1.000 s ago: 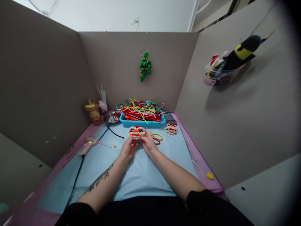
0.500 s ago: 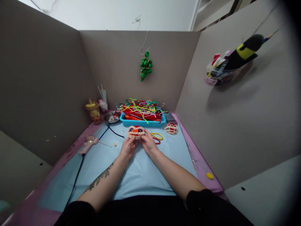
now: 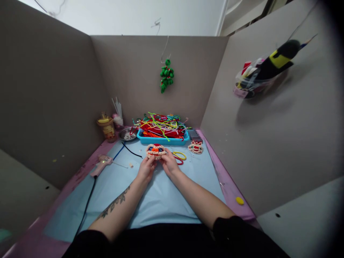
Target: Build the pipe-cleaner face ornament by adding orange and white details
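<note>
Between my two hands is a pipe-cleaner lion head [image 3: 156, 150], cream with blue eyes, an orange nose and a red top. My left hand [image 3: 146, 169] grips its lower left edge with closed fingers. On the lower right side, my right hand [image 3: 170, 163] pinches it the same way. Scissors [image 3: 179, 156] with yellow and red handles lie just right of my right hand, their blades hidden. A second, similar lion head [image 3: 195, 147] rests farther right on the light blue cloth [image 3: 161, 204].
Behind the hands stands a blue tray [image 3: 163, 141] heaped with colourful pipe cleaners. To the left are a pink glue gun [image 3: 102, 165] with its cord, black and blue stems, a metal bowl [image 3: 128, 134] and a drink cup [image 3: 107, 129]. Grey partitions enclose the table; a green ornament [image 3: 167, 76] hangs behind.
</note>
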Available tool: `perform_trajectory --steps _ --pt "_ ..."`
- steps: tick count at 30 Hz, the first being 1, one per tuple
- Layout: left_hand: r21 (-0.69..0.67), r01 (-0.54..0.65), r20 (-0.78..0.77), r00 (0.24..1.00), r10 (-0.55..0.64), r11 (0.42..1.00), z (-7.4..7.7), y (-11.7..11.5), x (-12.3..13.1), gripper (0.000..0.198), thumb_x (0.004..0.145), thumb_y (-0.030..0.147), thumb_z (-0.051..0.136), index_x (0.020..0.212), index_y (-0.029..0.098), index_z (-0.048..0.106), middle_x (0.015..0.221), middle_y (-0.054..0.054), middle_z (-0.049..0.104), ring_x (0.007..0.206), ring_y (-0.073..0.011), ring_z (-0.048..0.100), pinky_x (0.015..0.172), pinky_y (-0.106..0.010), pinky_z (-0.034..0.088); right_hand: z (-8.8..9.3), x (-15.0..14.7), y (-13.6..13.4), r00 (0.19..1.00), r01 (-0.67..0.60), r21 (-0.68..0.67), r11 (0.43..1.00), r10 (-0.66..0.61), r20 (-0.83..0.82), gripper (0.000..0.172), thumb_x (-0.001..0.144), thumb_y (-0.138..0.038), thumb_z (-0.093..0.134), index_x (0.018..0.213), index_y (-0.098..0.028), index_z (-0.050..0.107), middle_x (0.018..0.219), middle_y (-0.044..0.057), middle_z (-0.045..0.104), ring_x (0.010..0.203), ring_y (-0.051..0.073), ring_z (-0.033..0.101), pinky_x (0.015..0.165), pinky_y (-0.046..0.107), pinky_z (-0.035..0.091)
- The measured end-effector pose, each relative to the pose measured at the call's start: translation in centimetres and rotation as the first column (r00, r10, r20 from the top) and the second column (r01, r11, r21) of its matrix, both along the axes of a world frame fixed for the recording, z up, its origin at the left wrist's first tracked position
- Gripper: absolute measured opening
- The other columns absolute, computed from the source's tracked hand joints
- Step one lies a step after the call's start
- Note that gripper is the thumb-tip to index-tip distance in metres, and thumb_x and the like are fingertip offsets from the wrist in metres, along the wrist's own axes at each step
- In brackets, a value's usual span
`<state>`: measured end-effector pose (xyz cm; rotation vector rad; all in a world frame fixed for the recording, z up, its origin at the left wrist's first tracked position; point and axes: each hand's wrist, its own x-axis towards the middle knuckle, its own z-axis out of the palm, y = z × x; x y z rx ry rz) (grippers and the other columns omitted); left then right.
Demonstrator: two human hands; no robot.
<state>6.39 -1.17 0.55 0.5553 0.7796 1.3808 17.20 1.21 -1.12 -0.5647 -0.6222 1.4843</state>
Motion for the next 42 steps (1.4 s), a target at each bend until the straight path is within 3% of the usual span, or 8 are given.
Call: perform_trajectory --steps 16,24,29,35,42 --pt "-0.018 -0.024 -0.003 1.0 0.024 1.0 -0.5 0.3 -0.1 0.039 0.061 0.029 0.084 0.095 0.017 0.068 0.086 -0.004 0.069 0.071 -0.0119 0.06 0.061 -0.021 0.043 0.8 -0.1 -0.3 0.999 -0.048 0.105 0.993 0.046 0.015 0.046 0.056 -0.004 0.06 0.099 -0.019 0.062 0.102 0.003 0.069 0.099 0.019 0.063 0.087 0.03 0.05" --pt "-0.007 -0.011 0.004 1.0 0.011 1.0 -0.2 0.1 0.0 0.039 0.06 0.032 0.085 0.093 0.019 0.068 0.089 -0.004 0.07 0.075 -0.0125 0.062 0.061 -0.019 0.044 0.0 0.1 -0.2 0.996 -0.063 0.028 0.998 0.065 -0.059 0.056 0.059 -0.004 0.065 0.112 -0.021 0.058 0.1 0.002 0.07 0.091 0.018 0.066 0.082 0.031 0.053" --pt "0.022 0.045 0.024 0.999 -0.046 0.999 -0.1 -0.1 -0.1 0.036 0.064 0.028 0.082 0.097 0.02 0.068 0.093 -0.003 0.07 0.078 -0.0119 0.063 0.064 -0.019 0.046 -0.2 0.1 0.0 0.995 -0.066 0.058 0.996 0.07 -0.065 0.056 0.06 -0.005 0.068 0.113 -0.022 0.057 0.098 0.001 0.071 0.091 0.018 0.067 0.087 0.035 0.052" --pt "0.072 0.156 0.049 0.986 -0.159 0.985 -0.4 0.1 -0.6 0.033 0.073 0.031 0.074 0.102 0.019 0.066 0.105 -0.007 0.068 0.092 -0.0168 0.063 0.069 -0.023 0.047 -0.1 0.6 0.3 0.993 -0.076 0.099 0.992 0.085 -0.084 0.055 0.062 -0.007 0.068 0.113 -0.022 0.057 0.1 0.002 0.07 0.097 0.02 0.067 0.094 0.039 0.05" --pt "0.051 0.095 0.029 0.995 -0.096 0.994 -0.6 0.3 -0.4 0.034 0.07 0.031 0.078 0.098 0.018 0.066 0.099 -0.006 0.068 0.088 -0.0168 0.063 0.069 -0.023 0.046 0.4 0.3 -0.2 0.99 -0.084 0.082 0.993 0.092 -0.103 0.056 0.059 -0.004 0.069 0.111 -0.023 0.057 0.1 0.001 0.071 0.094 0.019 0.067 0.09 0.035 0.051"
